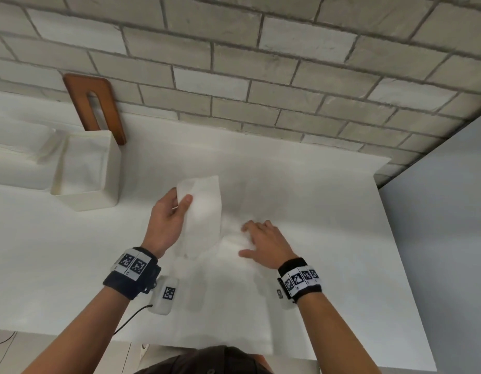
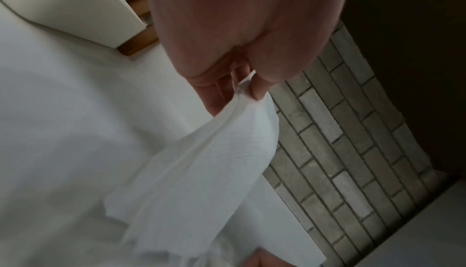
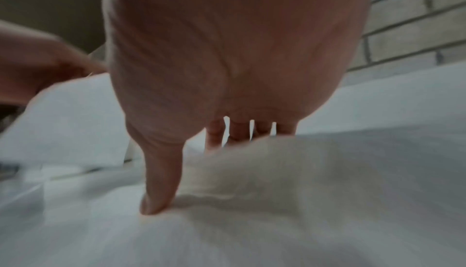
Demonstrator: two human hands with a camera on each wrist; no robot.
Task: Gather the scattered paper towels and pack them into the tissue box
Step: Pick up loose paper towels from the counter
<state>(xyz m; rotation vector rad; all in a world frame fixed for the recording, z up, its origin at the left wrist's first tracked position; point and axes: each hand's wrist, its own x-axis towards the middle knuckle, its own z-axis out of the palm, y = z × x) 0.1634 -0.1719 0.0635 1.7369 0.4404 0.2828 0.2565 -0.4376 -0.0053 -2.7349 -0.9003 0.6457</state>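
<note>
My left hand (image 1: 177, 203) pinches the top edge of a white paper towel (image 1: 204, 211) between thumb and fingers and lifts it off the table; the sheet (image 2: 201, 171) hangs down from that pinch (image 2: 248, 86). My right hand (image 1: 256, 238) lies spread, fingers straight, pressing on other white paper towels (image 1: 234, 247) on the table; its thumb (image 3: 158, 191) and fingers touch the crumpled sheets (image 3: 277, 171). The white tissue box (image 1: 93, 168) stands open at the left, with paper inside.
A wooden lid with a long slot (image 1: 96, 106) leans on the brick wall (image 1: 261, 63) behind the box. The white table (image 1: 328, 198) ends at the right, where a grey floor shows. More flat sheets (image 1: 220, 306) lie near the front edge.
</note>
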